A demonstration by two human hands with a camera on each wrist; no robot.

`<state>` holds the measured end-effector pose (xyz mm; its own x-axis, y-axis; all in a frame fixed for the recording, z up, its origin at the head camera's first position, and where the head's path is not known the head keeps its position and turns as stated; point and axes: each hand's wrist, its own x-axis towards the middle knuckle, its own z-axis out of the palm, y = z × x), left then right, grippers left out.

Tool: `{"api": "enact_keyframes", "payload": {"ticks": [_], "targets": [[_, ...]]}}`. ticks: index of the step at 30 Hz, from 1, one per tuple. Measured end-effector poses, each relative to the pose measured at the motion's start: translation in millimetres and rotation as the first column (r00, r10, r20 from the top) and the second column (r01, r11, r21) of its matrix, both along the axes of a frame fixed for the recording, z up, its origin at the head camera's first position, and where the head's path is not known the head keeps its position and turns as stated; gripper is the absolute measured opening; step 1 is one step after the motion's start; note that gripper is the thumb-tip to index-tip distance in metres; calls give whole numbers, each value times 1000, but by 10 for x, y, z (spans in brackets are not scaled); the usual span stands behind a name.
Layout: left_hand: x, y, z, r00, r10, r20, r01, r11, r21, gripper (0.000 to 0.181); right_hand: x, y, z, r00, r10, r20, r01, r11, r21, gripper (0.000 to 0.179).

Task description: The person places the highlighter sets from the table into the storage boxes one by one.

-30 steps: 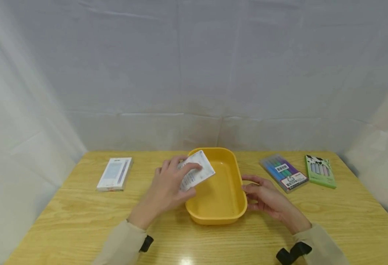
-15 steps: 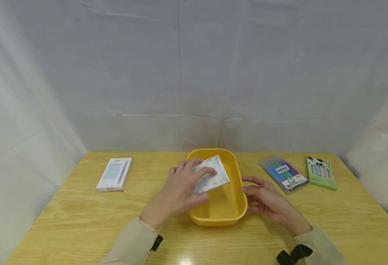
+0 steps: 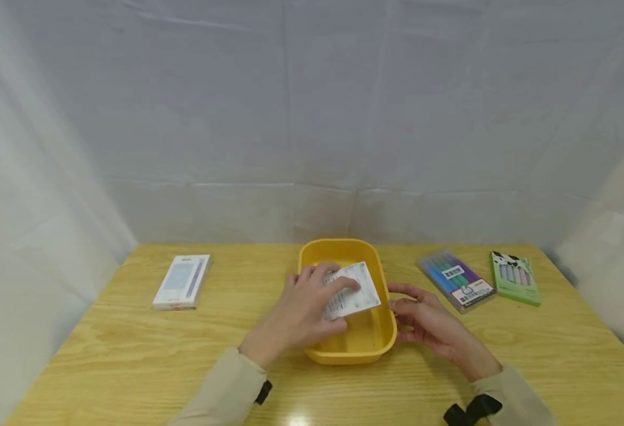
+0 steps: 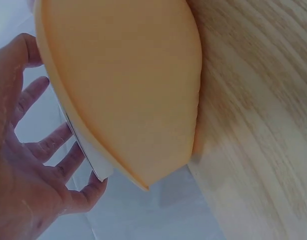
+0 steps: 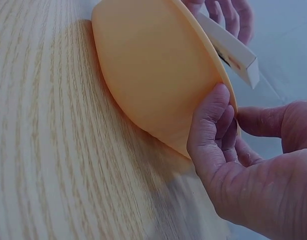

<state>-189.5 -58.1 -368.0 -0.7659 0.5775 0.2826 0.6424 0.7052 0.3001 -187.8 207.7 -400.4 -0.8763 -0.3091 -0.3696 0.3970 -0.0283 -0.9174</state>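
Observation:
My left hand (image 3: 303, 305) grips a flat white box (image 3: 358, 289) with grey print by its edges, over the opening of a yellow plastic tub (image 3: 362, 342). The box lies tilted, its right corner close to the tub's right side. In the left wrist view the box (image 4: 97, 162) shows beside the rim, mostly hidden behind the tub's outer wall (image 4: 128, 90). At the tub's right side, my right hand (image 3: 431, 325) pinches the rim, its thumb at the edge and curled fingers against the outer wall, as the right wrist view shows.
On the wooden table (image 3: 146, 367), a white and blue box (image 3: 182, 282) lies to the left. Right of the tub lie a clear pack of coloured pens (image 3: 456, 278) and a green box of pastel sticks (image 3: 515, 277). A pale curtain (image 3: 322, 118) hangs behind.
My left hand has moved right with the white box, from the tub's left rim to over its middle and right part. The right hand and the tub stay in place.

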Motion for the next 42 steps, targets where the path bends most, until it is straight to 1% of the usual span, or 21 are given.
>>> {"api": "enact_keyframes", "payload": {"ticks": [7,11,15,20,26,34,42], "targets": [[8,0,-58,999,-17,48,19,999,-34,54,18,8,1,1000,20,-14,-21,999,-26,67],[4,-7,-96,996,-32,81,37,998,-58,53,15,13,1,1000,22,-4,-22,999,-30,67],[-7,-1,-124,994,-38,98,46,996,-82,52,10,12,7,1000,20,10,-19,999,-32,67],[-28,28,-130,991,-37,130,53,992,-117,51,8,4,13,1000,10,16,-10,1000,-17,65],[-74,69,-138,985,-42,168,73,981,-180,52,6,-9,21,1000,10,17,-10,1000,6,64],[-113,85,-140,970,-55,237,109,969,-220,50,6,-11,20,1000,3,25,-3,1000,0,64],[-134,99,-139,965,-60,255,126,959,-254,48,9,8,12,999,-5,32,5,1000,7,64]]}}
